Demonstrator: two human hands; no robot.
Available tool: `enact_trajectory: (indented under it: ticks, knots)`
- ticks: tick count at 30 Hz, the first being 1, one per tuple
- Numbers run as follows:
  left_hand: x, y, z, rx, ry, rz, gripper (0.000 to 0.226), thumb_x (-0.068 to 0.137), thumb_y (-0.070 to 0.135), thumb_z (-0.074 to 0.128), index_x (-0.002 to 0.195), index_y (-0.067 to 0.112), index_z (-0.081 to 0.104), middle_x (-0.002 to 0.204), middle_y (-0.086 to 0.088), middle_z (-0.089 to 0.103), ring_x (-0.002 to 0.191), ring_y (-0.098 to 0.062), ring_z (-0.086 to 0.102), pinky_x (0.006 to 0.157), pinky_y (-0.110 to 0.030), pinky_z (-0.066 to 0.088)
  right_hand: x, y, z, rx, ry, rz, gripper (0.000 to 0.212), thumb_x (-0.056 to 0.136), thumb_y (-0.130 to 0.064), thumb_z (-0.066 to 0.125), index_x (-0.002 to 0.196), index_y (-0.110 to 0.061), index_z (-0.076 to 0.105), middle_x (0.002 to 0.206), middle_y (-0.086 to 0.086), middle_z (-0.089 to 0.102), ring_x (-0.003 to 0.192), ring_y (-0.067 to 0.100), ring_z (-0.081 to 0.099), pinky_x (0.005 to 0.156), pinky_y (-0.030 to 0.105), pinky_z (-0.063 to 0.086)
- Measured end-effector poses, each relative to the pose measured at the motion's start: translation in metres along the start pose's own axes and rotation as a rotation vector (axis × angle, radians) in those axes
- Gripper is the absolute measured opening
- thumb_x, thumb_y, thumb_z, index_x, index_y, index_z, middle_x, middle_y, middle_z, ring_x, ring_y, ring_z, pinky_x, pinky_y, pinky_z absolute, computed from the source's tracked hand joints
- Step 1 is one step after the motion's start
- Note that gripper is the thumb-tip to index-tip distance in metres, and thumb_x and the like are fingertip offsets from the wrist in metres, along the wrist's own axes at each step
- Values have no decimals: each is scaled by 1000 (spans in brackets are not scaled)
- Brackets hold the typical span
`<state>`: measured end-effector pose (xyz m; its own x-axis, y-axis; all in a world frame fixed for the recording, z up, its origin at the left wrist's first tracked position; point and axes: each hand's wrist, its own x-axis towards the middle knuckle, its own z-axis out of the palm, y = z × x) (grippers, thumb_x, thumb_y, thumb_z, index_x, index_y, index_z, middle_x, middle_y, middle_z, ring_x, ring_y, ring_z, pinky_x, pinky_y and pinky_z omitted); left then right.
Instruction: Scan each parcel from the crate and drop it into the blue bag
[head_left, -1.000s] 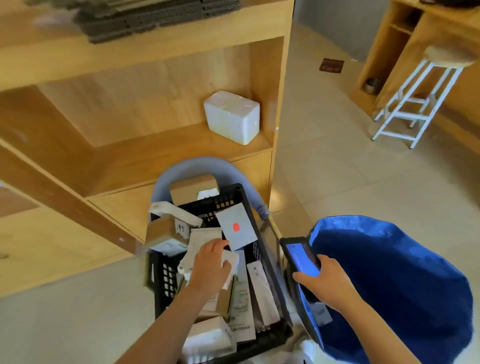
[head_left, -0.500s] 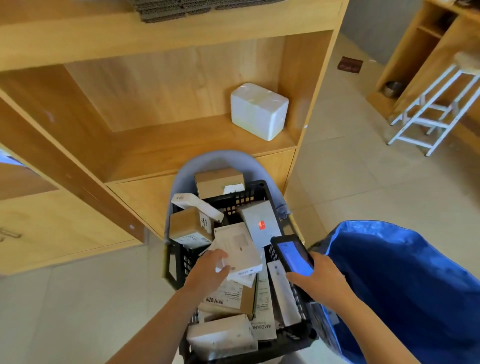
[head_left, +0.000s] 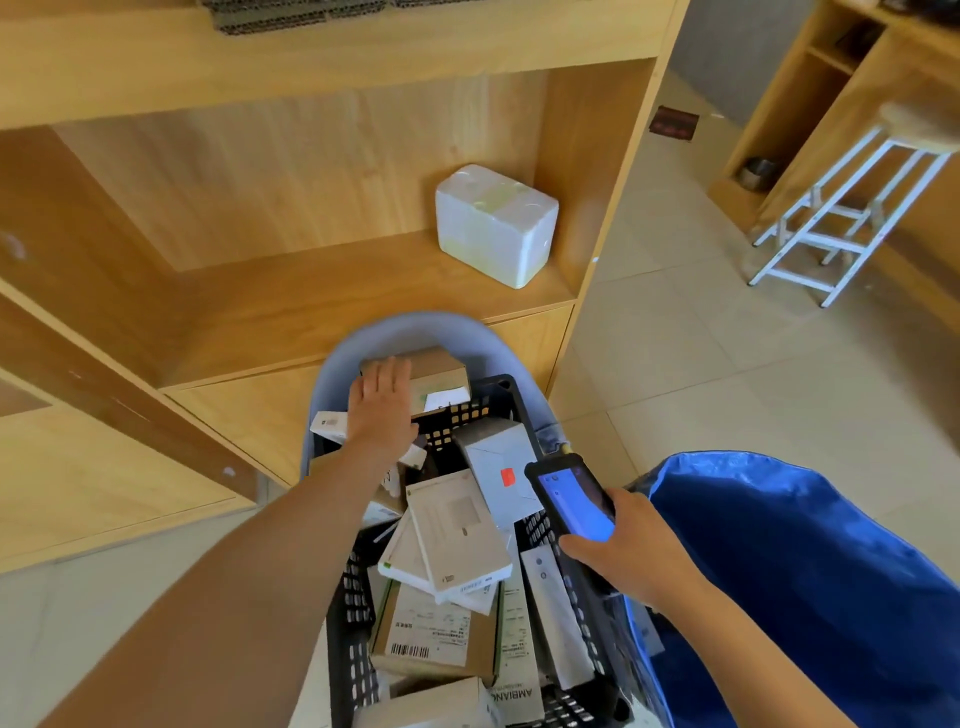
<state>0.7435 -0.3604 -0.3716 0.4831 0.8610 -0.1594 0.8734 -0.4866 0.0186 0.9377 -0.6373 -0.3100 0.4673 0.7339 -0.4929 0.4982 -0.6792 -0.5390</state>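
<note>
While the right hand (head_left: 631, 553) keeps its grip curled round the black handheld scanner (head_left: 571, 499), screen lit blue and facing up, the left hand (head_left: 382, 410) reaches forward with fingers straight and together, lying flat on the brown cardboard parcel (head_left: 434, 376) at the far end of the black crate (head_left: 493, 410); nothing is clamped in it. The scanner sits over the crate's right rim. Inside the crate, parcels lie heaped: a grey box with a red sticker (head_left: 498, 475) just left of the scanner, a white flat box (head_left: 457, 532) tilted atop the pile, a brown labelled carton (head_left: 436, 631) nearer. The blue bag (head_left: 810, 587) stands open, touching the crate's right side. Beyond, a white foam box (head_left: 496, 223) rests on the wooden shelf (head_left: 322, 291).
</note>
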Motion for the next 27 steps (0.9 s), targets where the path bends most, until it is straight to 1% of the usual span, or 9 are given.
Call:
enact_trajectory:
  ticks: [4, 6, 9, 15, 18, 20, 23, 25, 27]
  knots:
    - [20, -10, 11, 96, -58, 19, 88, 83, 23, 70, 152, 19, 15, 149, -8, 31, 138, -30, 29, 111, -41, 30, 6, -3, -4, 7, 12, 0, 53, 69, -55, 73, 107, -24, 53, 103, -5, 52, 89, 11, 57, 67, 22, 48]
    - [23, -13, 14, 106, -33, 27, 86, 81, 17, 69, 151, 19, 19, 147, -7, 34, 135, -29, 33, 109, -40, 33, 7, -2, -6, 20, 15, 0, 53, 67, -57, 72, 105, -24, 53, 102, -4, 53, 86, 10, 58, 63, 19, 45]
    - [24, -18, 11, 57, -9, 58, 81, 81, 21, 70, 148, 18, 25, 145, -7, 39, 133, -29, 37, 107, -41, 37, 5, 2, -9, 39, 11, 15, 62, 57, -65, 66, 104, -26, 54, 102, -4, 56, 86, 10, 60, 64, 20, 47]
    - [5, -23, -25, -203, 106, 6, 72, 82, 32, 68, 143, 16, 35, 140, -10, 46, 127, -33, 44, 102, -45, 39, -4, 3, -20, 34, 8, 7, 58, 59, -63, 68, 104, -28, 55, 101, -5, 56, 84, 10, 61, 62, 20, 50]
    - [-16, -26, -51, -369, 197, -39, 71, 84, 37, 66, 144, 15, 35, 136, -11, 47, 121, -34, 48, 96, -48, 44, -13, -3, -27, 37, 13, -31, 53, 61, -60, 70, 102, -30, 54, 101, -6, 57, 84, 10, 61, 62, 20, 50]
    - [-32, -27, -66, -520, 207, -88, 74, 85, 39, 65, 147, 16, 32, 136, -9, 46, 119, -31, 49, 93, -47, 47, -21, -9, -32, 62, 24, -60, 49, 66, -54, 73, 104, -30, 54, 102, -6, 58, 85, 10, 62, 62, 20, 50]
    - [-62, -28, -79, -702, 206, -130, 72, 88, 38, 63, 150, 23, 28, 135, -3, 47, 116, -27, 52, 87, -40, 47, -33, -21, -40, 90, 21, -104, 46, 73, -47, 76, 107, -28, 53, 103, -5, 60, 88, 13, 64, 66, 24, 55]
    - [-83, -27, -83, -836, 211, -139, 66, 91, 33, 61, 149, 33, 28, 126, 6, 50, 105, -20, 56, 77, -32, 44, -41, -27, -41, 93, 7, -136, 45, 71, -48, 76, 106, -28, 54, 101, -4, 61, 85, 14, 65, 67, 28, 58]
    - [-103, -23, -82, -931, 202, -160, 59, 94, 30, 59, 144, 40, 30, 116, 12, 53, 95, -15, 57, 70, -29, 41, -48, -31, -39, 77, -4, -175, 44, 72, -46, 76, 106, -26, 55, 101, -2, 62, 84, 15, 65, 68, 31, 58]
